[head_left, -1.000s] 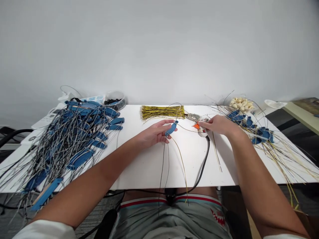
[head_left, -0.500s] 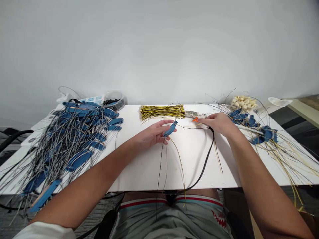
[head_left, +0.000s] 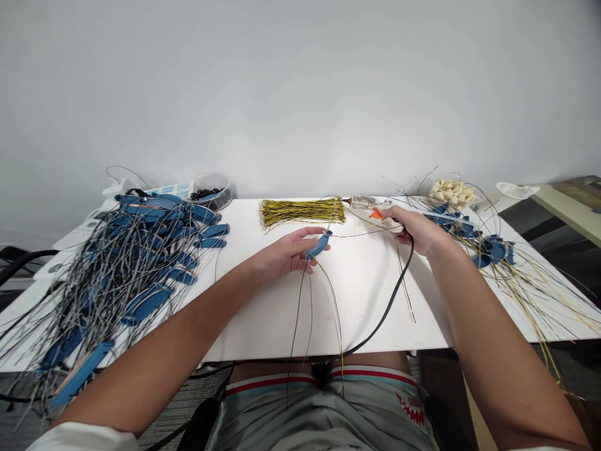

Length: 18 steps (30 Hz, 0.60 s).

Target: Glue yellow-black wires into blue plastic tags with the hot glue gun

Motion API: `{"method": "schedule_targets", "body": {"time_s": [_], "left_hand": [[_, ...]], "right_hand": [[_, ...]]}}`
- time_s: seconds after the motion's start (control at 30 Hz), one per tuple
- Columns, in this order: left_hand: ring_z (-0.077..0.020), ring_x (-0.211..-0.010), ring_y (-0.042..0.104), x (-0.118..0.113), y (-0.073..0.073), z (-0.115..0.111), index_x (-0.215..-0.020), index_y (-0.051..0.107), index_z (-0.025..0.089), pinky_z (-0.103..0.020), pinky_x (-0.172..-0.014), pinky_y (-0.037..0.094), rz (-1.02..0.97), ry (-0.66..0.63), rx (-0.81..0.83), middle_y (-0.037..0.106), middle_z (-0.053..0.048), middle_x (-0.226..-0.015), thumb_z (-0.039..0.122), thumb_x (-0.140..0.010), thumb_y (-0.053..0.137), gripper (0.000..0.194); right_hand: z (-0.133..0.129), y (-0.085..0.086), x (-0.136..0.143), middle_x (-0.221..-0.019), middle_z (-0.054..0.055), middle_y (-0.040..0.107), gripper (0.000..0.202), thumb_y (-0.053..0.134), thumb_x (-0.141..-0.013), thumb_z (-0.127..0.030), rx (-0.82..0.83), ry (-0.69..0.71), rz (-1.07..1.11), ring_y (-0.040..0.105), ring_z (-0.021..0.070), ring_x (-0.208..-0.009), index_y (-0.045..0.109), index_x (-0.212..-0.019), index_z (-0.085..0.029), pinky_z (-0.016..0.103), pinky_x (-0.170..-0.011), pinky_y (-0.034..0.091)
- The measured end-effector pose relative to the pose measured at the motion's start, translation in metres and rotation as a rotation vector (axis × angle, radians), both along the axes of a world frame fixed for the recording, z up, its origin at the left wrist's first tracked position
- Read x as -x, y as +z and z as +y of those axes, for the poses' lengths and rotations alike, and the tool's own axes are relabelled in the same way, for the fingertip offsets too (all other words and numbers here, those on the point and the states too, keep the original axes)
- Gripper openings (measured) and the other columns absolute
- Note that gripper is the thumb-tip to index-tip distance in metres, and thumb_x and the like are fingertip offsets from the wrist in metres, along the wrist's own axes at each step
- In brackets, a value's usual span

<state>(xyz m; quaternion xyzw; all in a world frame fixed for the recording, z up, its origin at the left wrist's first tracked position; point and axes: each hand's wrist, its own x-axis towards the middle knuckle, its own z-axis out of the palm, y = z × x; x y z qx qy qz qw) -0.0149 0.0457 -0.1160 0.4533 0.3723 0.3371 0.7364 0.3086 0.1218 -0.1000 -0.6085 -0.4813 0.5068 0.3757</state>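
Between the fingers of my left hand (head_left: pixel 290 253) is a small curved blue piece (head_left: pixel 319 245), with thin dark and yellow wires (head_left: pixel 336 300) trailing from it over the table's front edge. My right hand (head_left: pixel 413 230) is closed on a glue gun (head_left: pixel 369 202) with a pale body and an orange trigger. The gun's dark nozzle points left, at the right end of a bundle of yellow-and-black wires (head_left: pixel 303 212). A black cord (head_left: pixel 389 307) hangs from the gun. Thin wires also run from the blue piece toward my right hand.
Many blue pieces with grey wires (head_left: pixel 145 304) are heaped at the left. Behind them stands a clear tub of black parts (head_left: pixel 211 193). At the right lie more blue pieces (head_left: pixel 495 250) with wires, near a container of cream-coloured parts (head_left: pixel 453 193). A wall rises behind the white table (head_left: pixel 263 326).
The glue gun has been lifted and drawn slightly up and right, its nozzle now showing. My right hand has wrapped further round it. My left hand still holds the blue piece.
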Motion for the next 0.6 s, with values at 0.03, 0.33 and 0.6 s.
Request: {"method": "schedule_targets", "body": {"time_s": [0.03, 0.33, 0.6], "left_hand": [[-0.0106, -0.072, 0.067, 0.0002, -0.0001, 0.0001, -0.144, 0.057, 0.023, -0.026, -0.062, 0.059, -0.001, -0.002, 0.001, 0.067, -0.017, -0.136, 0.043, -0.094, 0.077, 0.058], [-0.0102, -0.075, 0.067, 0.0012, -0.0002, 0.0002, -0.144, 0.058, 0.024, -0.025, -0.064, 0.059, -0.006, 0.002, 0.007, 0.066, -0.016, -0.137, 0.044, -0.096, 0.076, 0.055], [-0.0112, -0.078, 0.066, 0.0065, -0.006, 0.0058, -0.145, 0.058, 0.026, -0.025, -0.065, 0.06, 0.017, 0.065, -0.057, 0.066, -0.015, -0.134, 0.045, -0.096, 0.075, 0.056]], "right_hand": [[0.0007, 0.0006, 0.0012, -0.075, 0.0, 0.051, 0.031, 0.082, -0.074, -0.044, 0.021, -0.039, 0.034, 0.036, 0.0108, -0.057, 0.073, -0.089, -0.019, 0.024, -0.042, 0.026], [0.0022, 0.0031, -0.0003, -0.076, 0.0, 0.053, 0.027, 0.086, -0.073, -0.039, -0.351, -0.147, 0.225, 0.043, 0.0118, -0.064, 0.07, -0.078, -0.018, 0.025, -0.047, 0.029], [0.0067, 0.0069, -0.0004, -0.071, -0.002, 0.053, 0.025, 0.08, -0.071, -0.031, -0.778, -0.419, 0.19, 0.053, 0.0109, -0.062, 0.058, -0.068, -0.018, 0.025, -0.057, 0.044]]}}
